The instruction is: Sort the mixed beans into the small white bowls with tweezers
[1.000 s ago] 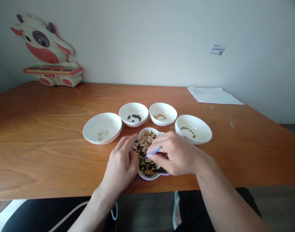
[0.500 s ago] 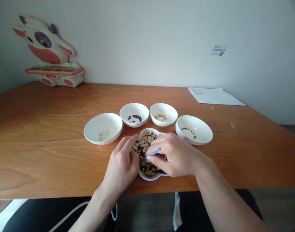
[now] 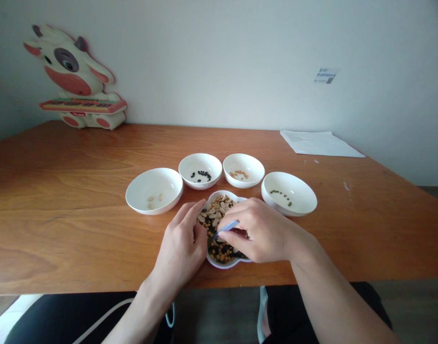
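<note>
A white scalloped dish (image 3: 223, 266) sits near the table's front edge, filled with mixed peanuts, yellow beans and dark beans. My left hand (image 3: 185, 236) grips the dish's left rim, thumb on the near side. In my right hand (image 3: 257, 229), pinched between thumb and fingers, are light-blue tweezers (image 3: 230, 226), their tips down among the beans. That hand covers the right part of the dish, so whether the tips hold a bean cannot be made out.
Four white bowls arc behind the dish: one with a few peanuts (image 3: 154, 177), one with black beans (image 3: 200, 161), one with yellow beans (image 3: 244, 162), one with green beans (image 3: 294, 188). A cow-shaped toy keyboard (image 3: 82, 102) stands at back left, paper sheets (image 3: 321, 143) at back right.
The whole view has shifted very slightly. Both hands, the tweezers and the dish keep their places relative to one another.
</note>
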Motion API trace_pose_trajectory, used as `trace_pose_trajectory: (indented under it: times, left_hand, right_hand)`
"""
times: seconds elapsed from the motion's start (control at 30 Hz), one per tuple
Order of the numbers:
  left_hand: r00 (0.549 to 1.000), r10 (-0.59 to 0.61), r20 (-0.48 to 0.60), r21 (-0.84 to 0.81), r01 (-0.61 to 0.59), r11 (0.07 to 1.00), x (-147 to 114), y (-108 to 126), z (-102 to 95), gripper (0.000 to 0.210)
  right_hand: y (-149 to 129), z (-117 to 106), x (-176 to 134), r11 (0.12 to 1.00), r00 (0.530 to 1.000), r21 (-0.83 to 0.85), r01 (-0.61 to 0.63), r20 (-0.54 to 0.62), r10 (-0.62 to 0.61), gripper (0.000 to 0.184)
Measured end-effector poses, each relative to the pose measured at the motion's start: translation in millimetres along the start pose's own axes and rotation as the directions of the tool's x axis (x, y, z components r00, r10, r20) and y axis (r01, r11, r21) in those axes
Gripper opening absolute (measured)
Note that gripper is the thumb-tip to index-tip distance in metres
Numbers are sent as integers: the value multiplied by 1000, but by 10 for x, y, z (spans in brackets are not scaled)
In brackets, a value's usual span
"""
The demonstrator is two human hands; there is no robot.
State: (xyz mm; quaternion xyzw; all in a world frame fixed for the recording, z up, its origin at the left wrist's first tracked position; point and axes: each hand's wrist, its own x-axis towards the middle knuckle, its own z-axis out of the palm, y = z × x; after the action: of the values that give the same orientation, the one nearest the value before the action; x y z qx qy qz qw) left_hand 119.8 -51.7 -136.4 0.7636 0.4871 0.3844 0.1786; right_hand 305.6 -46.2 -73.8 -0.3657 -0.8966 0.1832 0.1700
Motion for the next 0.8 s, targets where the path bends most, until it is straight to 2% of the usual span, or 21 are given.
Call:
trace_pose_trajectory:
  times: [0.4, 0.53, 0.63, 0.7, 0.8]
  left_hand:
    - [1000, -5, 5, -1, 5, 1000, -8, -17, 5, 44]
    - [1000, 7, 9, 6, -7, 1000, -14, -23, 6, 44]
    - [1000, 16, 11, 28, -16, 999, -14, -32, 5, 44]
    - [1000, 28, 7, 46, -28, 999, -13, -45, 6, 43]
    - [998, 60, -3, 70, -60, 996, -12, -71, 13, 43]
  right_hand:
    - [17, 15, -4, 999, 998, 12, 45, -34, -44, 17]
    - [36, -63, -51, 996, 991, 52, 67, -121, -61, 16]
    - [80, -217, -146, 997, 972, 32, 75, -225, -66, 18]
    - [128, -357, -249, 999, 952, -43, 24, -304, -36, 21]
    - [233, -559, -443, 973, 904, -158, -168, -418, 88, 25]
